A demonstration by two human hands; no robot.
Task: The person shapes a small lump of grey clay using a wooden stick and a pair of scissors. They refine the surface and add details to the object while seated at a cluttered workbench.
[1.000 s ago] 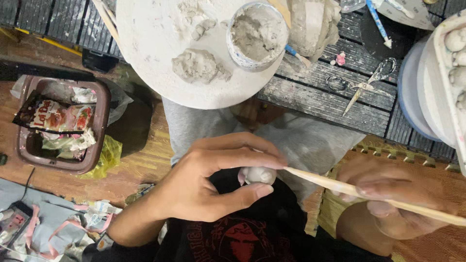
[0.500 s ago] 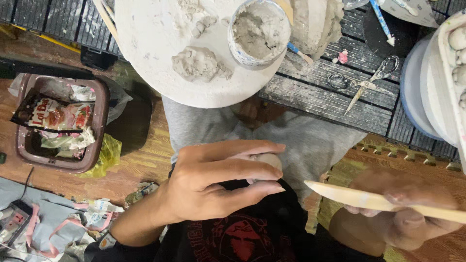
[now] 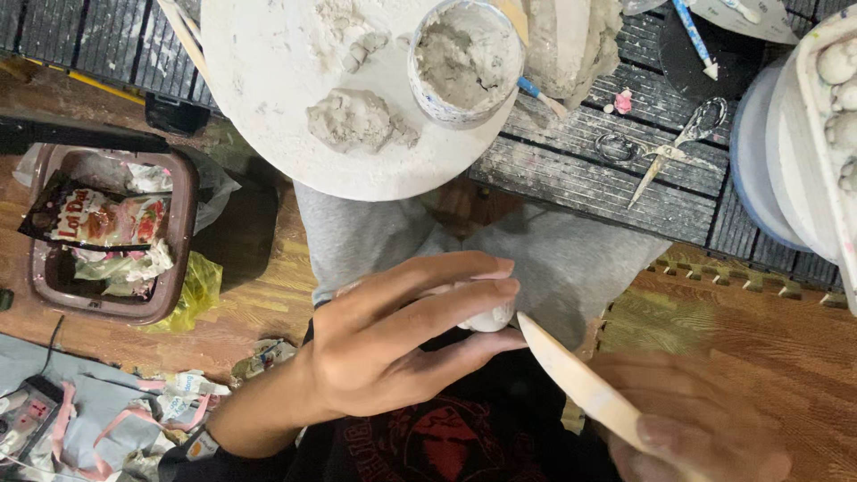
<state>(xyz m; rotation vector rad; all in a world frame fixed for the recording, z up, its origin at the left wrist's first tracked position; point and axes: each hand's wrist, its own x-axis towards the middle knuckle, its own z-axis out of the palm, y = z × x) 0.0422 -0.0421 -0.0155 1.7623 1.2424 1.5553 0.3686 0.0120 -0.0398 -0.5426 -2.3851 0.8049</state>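
Left hand (image 3: 393, 344): fingers curled around a small pale clay piece (image 3: 489, 314), held over the lap.
Right hand (image 3: 692, 424): blurred — pinching a flat wooden tool (image 3: 576, 379), tip just beside the clay.
Progress: shaping seems underway; more clay waits on the round white board (image 3: 268, 80).

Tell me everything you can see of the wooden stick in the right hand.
The wooden stick is flat, pale and unfinished-looking, tapering to a rounded tip. It slants up-left from the blurred right hand, which holds its lower end. Its tip sits at the small white clay piece gripped in the left hand, above the lap.
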